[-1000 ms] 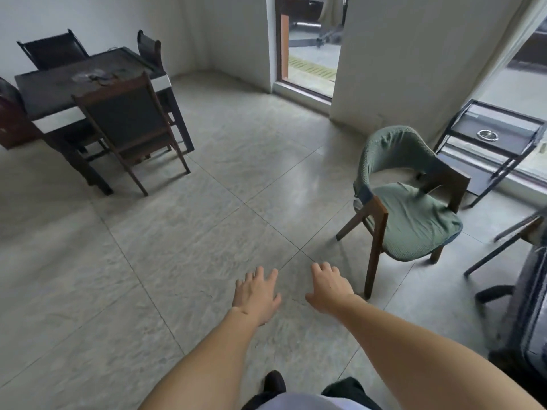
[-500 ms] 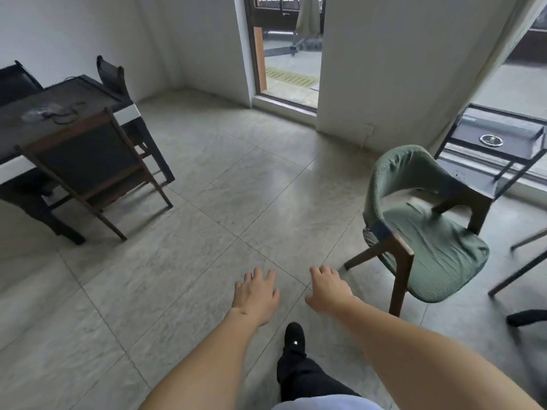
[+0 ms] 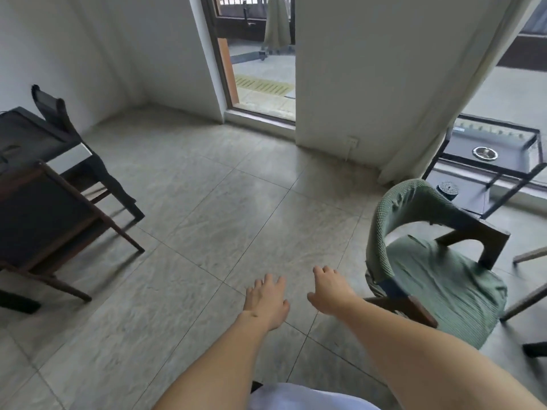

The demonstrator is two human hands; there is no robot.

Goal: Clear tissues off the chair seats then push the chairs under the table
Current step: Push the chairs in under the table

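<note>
Green chair at 3 o'clock, standing upright, seat opening toward 4 o'clock, curved back toward 10. Right hand just left of its near armrest, not touching; fingers loosely apart, empty. Left hand beside it at 6 o'clock, fingers spread, empty. Dark table at 9 o'clock with a wooden chair pulled out, back facing 4 o'clock.

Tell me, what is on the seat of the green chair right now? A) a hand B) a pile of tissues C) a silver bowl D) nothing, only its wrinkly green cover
D: the green chair shows only its wrinkled cover on the seat; both hands, left hand and right hand, are held open over the floor beside it.
</note>
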